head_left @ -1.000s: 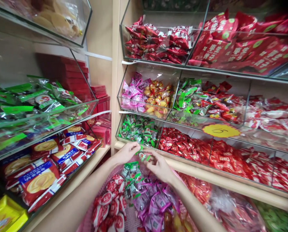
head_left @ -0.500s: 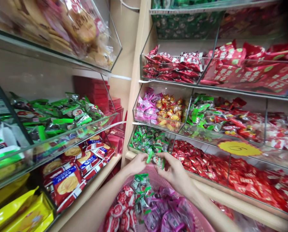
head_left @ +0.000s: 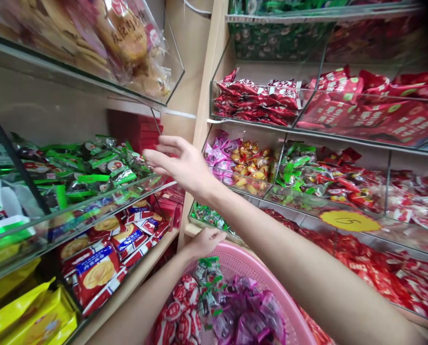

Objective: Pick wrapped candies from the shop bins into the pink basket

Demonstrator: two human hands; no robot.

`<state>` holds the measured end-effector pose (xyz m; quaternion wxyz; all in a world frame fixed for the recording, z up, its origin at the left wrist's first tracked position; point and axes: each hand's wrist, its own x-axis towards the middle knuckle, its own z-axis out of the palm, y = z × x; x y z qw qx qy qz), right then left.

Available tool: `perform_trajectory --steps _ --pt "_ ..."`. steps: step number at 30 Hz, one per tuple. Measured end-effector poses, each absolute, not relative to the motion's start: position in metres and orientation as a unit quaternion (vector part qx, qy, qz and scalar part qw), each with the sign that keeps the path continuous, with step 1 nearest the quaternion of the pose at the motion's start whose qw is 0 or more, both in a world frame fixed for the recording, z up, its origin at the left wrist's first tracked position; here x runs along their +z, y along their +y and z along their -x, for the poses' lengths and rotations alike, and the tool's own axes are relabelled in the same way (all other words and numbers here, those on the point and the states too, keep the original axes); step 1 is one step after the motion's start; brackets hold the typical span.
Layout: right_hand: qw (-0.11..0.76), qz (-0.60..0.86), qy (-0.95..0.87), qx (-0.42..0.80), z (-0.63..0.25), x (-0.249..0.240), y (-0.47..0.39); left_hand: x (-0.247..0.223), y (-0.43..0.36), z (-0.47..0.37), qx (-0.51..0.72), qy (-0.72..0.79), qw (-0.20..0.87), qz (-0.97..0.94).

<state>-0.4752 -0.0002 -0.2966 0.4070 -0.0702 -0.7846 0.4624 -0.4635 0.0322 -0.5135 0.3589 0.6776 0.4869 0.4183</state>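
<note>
My right hand (head_left: 181, 163) is raised and reaches left, its fingers apart with nothing in them. It is nearest to the bin of green-wrapped snacks (head_left: 99, 163) on the left shelf, in front of a stack of red boxes (head_left: 138, 127). My left hand (head_left: 207, 241) is closed on the far rim of a pink plastic basket (head_left: 264, 268); its fingertips are partly hidden. In the basket lie red-and-white wrapped sweets (head_left: 180, 304), clear-and-green packets (head_left: 207, 278) and purple-wrapped sweets (head_left: 250, 311).
Clear-fronted bins line both walls of the corner. Beyond the basket is a bin of small green sweets (head_left: 208, 215); red-wrapped sweets (head_left: 365, 268) lie to the right, below a yellow price tag (head_left: 350, 221). A wooden post (head_left: 201, 96) divides the shelves. Biscuit packs (head_left: 97, 273) lie lower left.
My right hand has moved up and left, away from the green sweets at the basket's far rim. My left hand stays at the rim; the green piece between the hands no longer shows.
</note>
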Motion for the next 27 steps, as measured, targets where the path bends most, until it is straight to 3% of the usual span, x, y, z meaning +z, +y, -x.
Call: perform_trajectory --steps 5,9,12,14,19,27 --pt "0.451 0.171 -0.798 0.362 0.375 -0.357 0.043 -0.513 0.032 0.466 0.404 0.494 0.358 -0.682" --pt "0.331 0.334 -0.873 0.126 0.314 -0.414 0.088 -0.516 0.033 0.466 0.400 0.501 0.333 -0.691" --pt "0.217 0.411 -0.879 -0.109 0.304 -0.443 0.102 -0.519 0.036 0.465 0.397 0.499 0.321 -0.701" --pt "0.172 0.443 -0.859 -0.189 0.308 -0.453 0.103 -0.520 0.036 0.465 0.392 0.506 0.314 -0.701" --pt "0.149 0.491 -0.813 -0.275 0.325 -0.464 0.104 -0.522 0.036 0.464 0.384 0.518 0.299 -0.704" --pt "0.161 0.503 -0.805 -0.270 0.330 -0.472 0.110 -0.521 0.036 0.463 0.384 0.524 0.289 -0.703"
